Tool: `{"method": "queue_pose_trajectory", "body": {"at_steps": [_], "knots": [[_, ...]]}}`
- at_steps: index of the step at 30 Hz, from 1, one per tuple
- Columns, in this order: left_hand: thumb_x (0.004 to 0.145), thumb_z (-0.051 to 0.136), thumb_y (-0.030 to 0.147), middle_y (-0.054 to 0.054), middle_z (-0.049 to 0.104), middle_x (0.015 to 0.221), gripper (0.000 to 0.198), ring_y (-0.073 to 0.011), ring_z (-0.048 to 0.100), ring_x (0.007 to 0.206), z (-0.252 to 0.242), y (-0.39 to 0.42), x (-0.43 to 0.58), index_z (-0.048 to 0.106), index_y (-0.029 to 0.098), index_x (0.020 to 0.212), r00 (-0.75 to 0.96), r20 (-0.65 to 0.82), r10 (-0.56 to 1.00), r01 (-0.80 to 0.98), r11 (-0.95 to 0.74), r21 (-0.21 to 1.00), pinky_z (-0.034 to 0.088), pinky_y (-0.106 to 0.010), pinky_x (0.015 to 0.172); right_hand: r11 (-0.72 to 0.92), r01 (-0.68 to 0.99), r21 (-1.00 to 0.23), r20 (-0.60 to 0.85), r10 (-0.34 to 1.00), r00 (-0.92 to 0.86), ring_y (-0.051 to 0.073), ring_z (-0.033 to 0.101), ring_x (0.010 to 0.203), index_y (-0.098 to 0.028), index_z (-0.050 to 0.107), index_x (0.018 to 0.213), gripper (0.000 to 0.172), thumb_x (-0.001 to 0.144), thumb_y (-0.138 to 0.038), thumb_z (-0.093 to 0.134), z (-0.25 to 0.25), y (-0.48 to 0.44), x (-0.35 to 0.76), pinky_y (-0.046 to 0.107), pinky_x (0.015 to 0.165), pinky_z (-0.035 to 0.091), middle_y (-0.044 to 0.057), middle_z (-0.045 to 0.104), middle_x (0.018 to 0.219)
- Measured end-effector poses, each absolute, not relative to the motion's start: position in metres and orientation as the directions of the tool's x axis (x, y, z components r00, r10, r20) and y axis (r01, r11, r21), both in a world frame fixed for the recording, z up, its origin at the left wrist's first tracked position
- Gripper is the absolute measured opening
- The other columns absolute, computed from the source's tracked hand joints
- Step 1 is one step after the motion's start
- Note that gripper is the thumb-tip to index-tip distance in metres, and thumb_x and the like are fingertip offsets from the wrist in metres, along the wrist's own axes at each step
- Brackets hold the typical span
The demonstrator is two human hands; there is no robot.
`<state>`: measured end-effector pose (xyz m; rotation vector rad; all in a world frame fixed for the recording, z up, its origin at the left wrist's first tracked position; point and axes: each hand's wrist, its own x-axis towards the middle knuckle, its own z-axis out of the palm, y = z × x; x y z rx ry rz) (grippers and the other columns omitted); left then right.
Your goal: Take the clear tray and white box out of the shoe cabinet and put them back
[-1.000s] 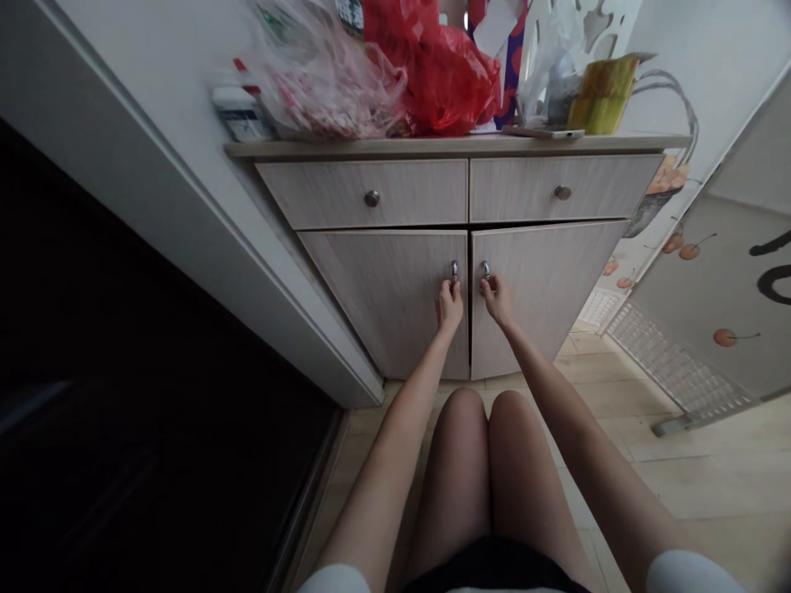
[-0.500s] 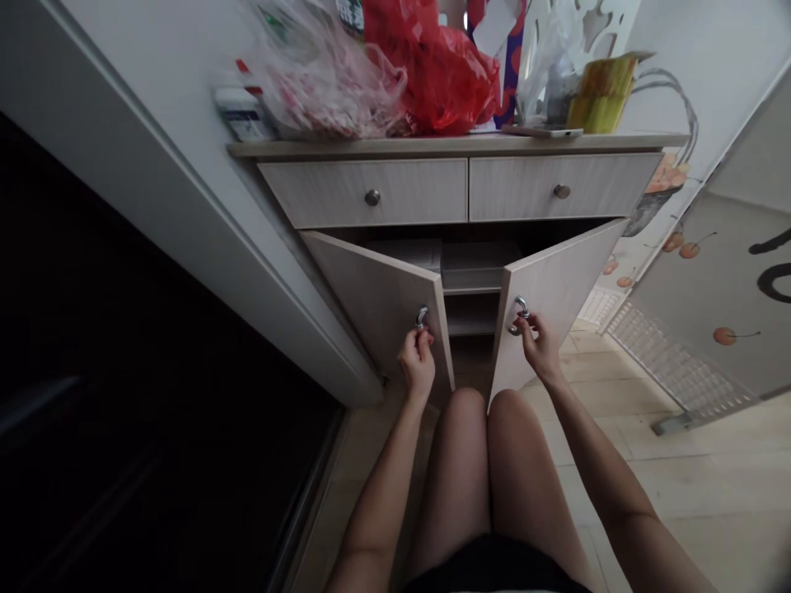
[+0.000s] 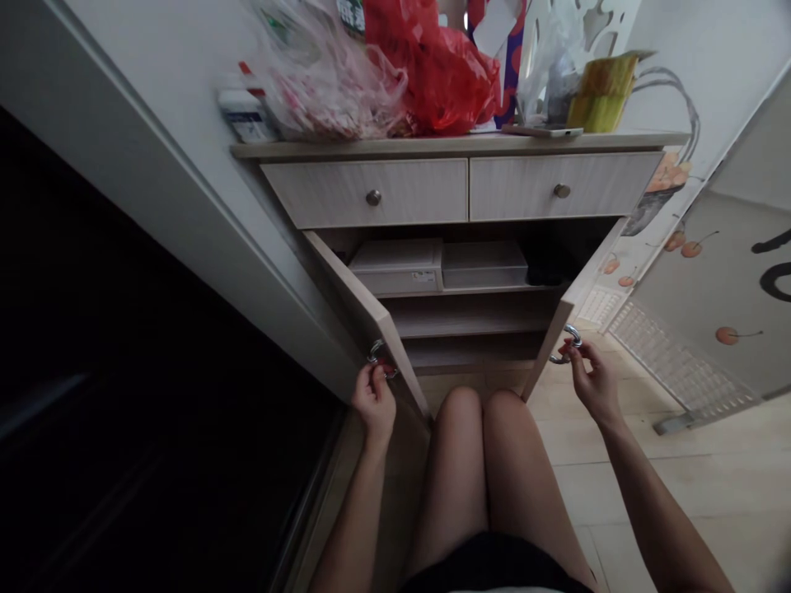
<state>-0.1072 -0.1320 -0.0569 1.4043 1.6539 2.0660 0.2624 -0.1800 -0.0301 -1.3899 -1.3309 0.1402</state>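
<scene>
My left hand [image 3: 376, 402] is closed around the curved metal handle [image 3: 375, 350] of the left cabinet door [image 3: 371, 301]. On the other side, my right hand [image 3: 594, 380] grips the matching handle [image 3: 573, 333] of the right cabinet door [image 3: 574, 292]. Both doors are swung outward on either side of my knees. Between them the shelves show: a white box [image 3: 395, 265] with a label, a translucent box [image 3: 483, 263] beside it, and a dark item [image 3: 547, 259] too dim to name. Lower down is a bare shelf board [image 3: 475, 317].
Two drawers with round knobs [image 3: 373, 198] sit above the doors. The cabinet top holds a pink-tinted plastic bag [image 3: 339, 91], a red bag [image 3: 438, 82], a white bottle [image 3: 244, 114] and a yellow package [image 3: 599, 95]. A dark doorway [image 3: 136, 395] lies at left.
Both doors have swung wider apart, the left hand moving left and down, the right hand moving right and down, each still on its handle. More of the shelves and boxes shows.
</scene>
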Motion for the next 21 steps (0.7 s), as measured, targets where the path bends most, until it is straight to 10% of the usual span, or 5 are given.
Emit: {"method": "queue_pose_trajectory", "body": {"at_steps": [21], "knots": [[0.062, 0.055, 0.043, 0.003, 0.065, 0.065, 0.013, -0.0275, 0.066, 0.076, -0.049, -0.174, -0.256, 0.056, 0.031, 0.065, -0.826, 0.492, 0.274, 0.483, -0.104, 0.869, 0.055, -0.05, 0.08, -0.216, 0.729, -0.649, 0.625, 0.394, 0.673, 0.033, 0.062, 0.069, -0.03, 0.056, 0.07, 0.031, 0.085, -0.054, 0.045, -0.054, -0.263, 0.392, 0.046, 0.062, 0.045, 0.01, 0.06, 0.065]]}}
